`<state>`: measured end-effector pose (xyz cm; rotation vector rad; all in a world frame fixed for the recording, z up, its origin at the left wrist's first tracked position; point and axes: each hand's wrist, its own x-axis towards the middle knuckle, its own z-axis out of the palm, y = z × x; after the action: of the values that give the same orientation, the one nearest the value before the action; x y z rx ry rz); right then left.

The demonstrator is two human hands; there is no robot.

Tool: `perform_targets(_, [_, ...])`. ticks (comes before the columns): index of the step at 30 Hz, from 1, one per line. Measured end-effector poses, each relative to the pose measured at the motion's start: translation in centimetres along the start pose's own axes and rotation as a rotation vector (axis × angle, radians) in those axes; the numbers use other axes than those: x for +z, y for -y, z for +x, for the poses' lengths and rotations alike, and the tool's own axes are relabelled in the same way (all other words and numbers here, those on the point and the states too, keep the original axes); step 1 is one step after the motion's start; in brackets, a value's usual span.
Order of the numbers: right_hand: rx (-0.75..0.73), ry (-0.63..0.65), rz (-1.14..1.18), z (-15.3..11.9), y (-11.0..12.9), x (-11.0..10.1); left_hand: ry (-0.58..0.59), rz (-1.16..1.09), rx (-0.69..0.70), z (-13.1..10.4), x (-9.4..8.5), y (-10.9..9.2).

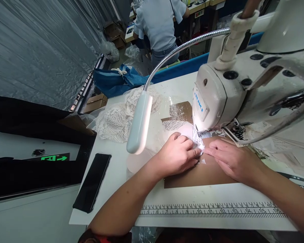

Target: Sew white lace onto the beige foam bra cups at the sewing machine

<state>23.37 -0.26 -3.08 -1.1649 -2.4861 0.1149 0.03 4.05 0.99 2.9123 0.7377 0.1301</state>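
A piece of white lace [198, 139] lies under the needle area of a white sewing machine [212, 98]. My left hand [181, 153] rests on it from the left, fingers bent and pressing the fabric down. From the right, my right hand [228, 157] meets the lace edge with its fingertips drawn together; whether a bit of fabric is pinched there is hidden. Both hands lie over a brown board [207, 175] on the white table. A pale, smooth cup-like piece [139, 160] sits partly beneath my left forearm.
A bendable lamp [139, 125] hangs over the table's left half. Behind it are lace cups [114, 123]. A black phone [92, 182] lies at the left edge; a printed ruler [212, 211] runs along the front. Another person [157, 27] sits beyond the blue cloth [116, 81].
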Motion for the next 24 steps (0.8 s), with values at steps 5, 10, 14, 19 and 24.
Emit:
perform_targets(5, [0.074,-0.032,-0.005,0.11,0.04,0.25,-0.014,0.0,0.017,-0.05,0.26,0.08])
perform_targets(10, [0.034,-0.044,-0.051,0.17,0.31,0.61,-0.014,-0.002,0.035,-0.11,0.36,0.02])
perform_targets(14, [0.041,-0.061,-0.088,0.34,0.6,0.47,-0.018,-0.028,0.037,-0.22,0.42,0.09])
perform_targets(19, [0.134,-0.008,-0.161,0.67,0.6,0.33,-0.025,-0.035,-0.01,-0.1,0.65,0.47])
perform_targets(24, [0.229,0.015,-0.143,0.53,0.02,0.84,-0.016,-0.04,-0.034,0.02,0.58,0.75])
